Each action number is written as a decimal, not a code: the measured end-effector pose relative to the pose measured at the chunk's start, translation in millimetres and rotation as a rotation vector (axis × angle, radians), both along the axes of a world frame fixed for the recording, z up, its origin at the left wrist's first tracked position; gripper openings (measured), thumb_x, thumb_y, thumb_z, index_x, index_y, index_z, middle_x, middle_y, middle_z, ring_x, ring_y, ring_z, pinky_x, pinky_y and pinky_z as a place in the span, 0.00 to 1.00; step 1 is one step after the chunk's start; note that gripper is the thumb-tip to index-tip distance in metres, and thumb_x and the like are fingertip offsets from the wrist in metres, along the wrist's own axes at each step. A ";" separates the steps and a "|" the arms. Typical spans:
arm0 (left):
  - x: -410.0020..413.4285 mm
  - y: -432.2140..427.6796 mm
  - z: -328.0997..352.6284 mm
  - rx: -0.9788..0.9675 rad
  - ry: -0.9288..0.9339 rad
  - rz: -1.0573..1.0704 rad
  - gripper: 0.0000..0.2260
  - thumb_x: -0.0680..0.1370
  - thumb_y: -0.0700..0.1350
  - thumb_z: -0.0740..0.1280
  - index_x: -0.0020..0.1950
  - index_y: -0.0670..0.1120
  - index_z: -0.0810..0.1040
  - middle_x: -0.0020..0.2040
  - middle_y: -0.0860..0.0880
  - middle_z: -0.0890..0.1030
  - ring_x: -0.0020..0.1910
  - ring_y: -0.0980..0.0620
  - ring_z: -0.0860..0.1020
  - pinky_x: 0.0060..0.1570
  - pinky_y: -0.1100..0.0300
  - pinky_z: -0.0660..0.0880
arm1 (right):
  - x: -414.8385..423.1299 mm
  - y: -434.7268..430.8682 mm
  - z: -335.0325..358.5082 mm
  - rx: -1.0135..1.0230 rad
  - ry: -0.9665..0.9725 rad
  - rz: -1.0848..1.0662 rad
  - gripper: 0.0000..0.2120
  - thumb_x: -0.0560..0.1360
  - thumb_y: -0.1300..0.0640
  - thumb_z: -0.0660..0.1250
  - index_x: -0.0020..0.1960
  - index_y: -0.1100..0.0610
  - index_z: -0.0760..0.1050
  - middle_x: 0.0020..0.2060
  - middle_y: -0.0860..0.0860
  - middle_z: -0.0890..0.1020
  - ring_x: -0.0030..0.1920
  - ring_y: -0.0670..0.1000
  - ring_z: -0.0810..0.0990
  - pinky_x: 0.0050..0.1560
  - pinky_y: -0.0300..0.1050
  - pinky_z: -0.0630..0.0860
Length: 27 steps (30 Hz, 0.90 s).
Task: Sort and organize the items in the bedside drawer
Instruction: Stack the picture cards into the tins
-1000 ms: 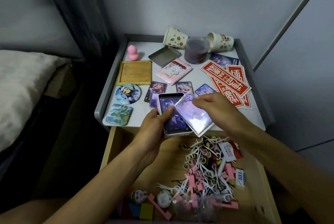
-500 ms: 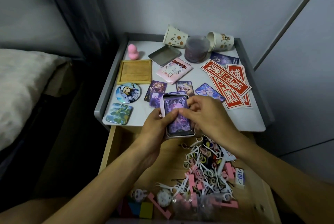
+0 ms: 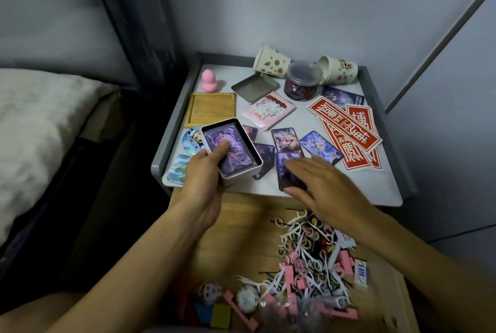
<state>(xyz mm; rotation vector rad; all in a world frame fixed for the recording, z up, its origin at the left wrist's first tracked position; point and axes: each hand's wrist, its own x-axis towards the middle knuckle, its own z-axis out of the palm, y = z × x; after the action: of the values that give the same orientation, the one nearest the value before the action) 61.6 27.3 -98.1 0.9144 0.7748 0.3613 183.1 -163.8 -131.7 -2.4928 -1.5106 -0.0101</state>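
Right hand [image 3: 324, 187] moved off tin [image 3: 243, 178] — to card [image 3: 287, 160], left hand [image 3: 204, 175] gripping tin

We see the surface [image 3: 362, 185] with the open drawer [image 3: 241, 225] just near of it and the bed [image 3: 35, 123] to its left. At the far edge a jar [image 3: 303, 80] sits between a left cup [image 3: 271, 62] and a right cup [image 3: 339, 70]. The lid [image 3: 253, 87] and tray [image 3: 213, 108] lie left of centre, and the stickers [image 3: 346, 128] lie on the right. Our left grip [image 3: 206, 171] holds the tin [image 3: 241, 175] over the near-left corner. Our right grip [image 3: 322, 185] lies over a card [image 3: 287, 166] at the near edge. A pile of picks [image 3: 308, 252] lies in the drawer's right side.
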 end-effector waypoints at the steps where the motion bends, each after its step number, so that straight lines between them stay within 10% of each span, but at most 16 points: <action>1: -0.4 -1.2 0.3 0.000 0.001 -0.013 0.13 0.80 0.44 0.66 0.63 0.40 0.77 0.47 0.45 0.86 0.40 0.50 0.84 0.45 0.54 0.77 | -0.1 -4.4 0.4 0.038 -0.047 -0.007 0.26 0.76 0.44 0.66 0.70 0.56 0.73 0.63 0.52 0.80 0.64 0.52 0.77 0.68 0.44 0.64; 6: -1.5 -5.8 1.7 0.008 -0.006 -0.058 0.11 0.80 0.43 0.66 0.61 0.41 0.78 0.46 0.46 0.86 0.39 0.51 0.84 0.41 0.57 0.79 | 4.4 -17.2 7.2 0.102 -0.071 -0.059 0.19 0.74 0.47 0.69 0.58 0.59 0.81 0.47 0.54 0.86 0.46 0.54 0.84 0.45 0.47 0.82; 13: 1.3 -8.1 5.5 0.022 0.013 -0.061 0.12 0.80 0.43 0.66 0.62 0.40 0.78 0.48 0.45 0.86 0.41 0.49 0.84 0.50 0.51 0.79 | 49.6 3.8 13.4 0.036 0.104 -0.505 0.26 0.77 0.49 0.68 0.70 0.60 0.69 0.65 0.58 0.74 0.64 0.58 0.71 0.60 0.52 0.71; 21: 2.3 2.7 13.2 -0.016 -0.010 -0.035 0.14 0.80 0.43 0.66 0.63 0.39 0.77 0.47 0.45 0.86 0.39 0.51 0.85 0.36 0.58 0.82 | 78.4 51.5 46.7 -0.446 0.241 -0.625 0.22 0.71 0.46 0.75 0.53 0.59 0.71 0.46 0.56 0.76 0.51 0.57 0.78 0.51 0.49 0.74; 27: -2.7 20.6 26.1 -0.035 -0.055 0.035 0.13 0.80 0.43 0.66 0.63 0.41 0.77 0.48 0.46 0.86 0.41 0.51 0.85 0.42 0.55 0.82 | 89.5 53.5 54.3 -0.311 0.317 -0.607 0.14 0.74 0.52 0.73 0.50 0.62 0.75 0.48 0.59 0.78 0.47 0.58 0.76 0.37 0.43 0.66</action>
<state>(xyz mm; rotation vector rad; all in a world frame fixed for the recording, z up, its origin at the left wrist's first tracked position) 58.9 47.9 -72.0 0.8560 0.7448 0.4012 272.5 -110.3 -77.4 -2.9169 -0.6376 0.5254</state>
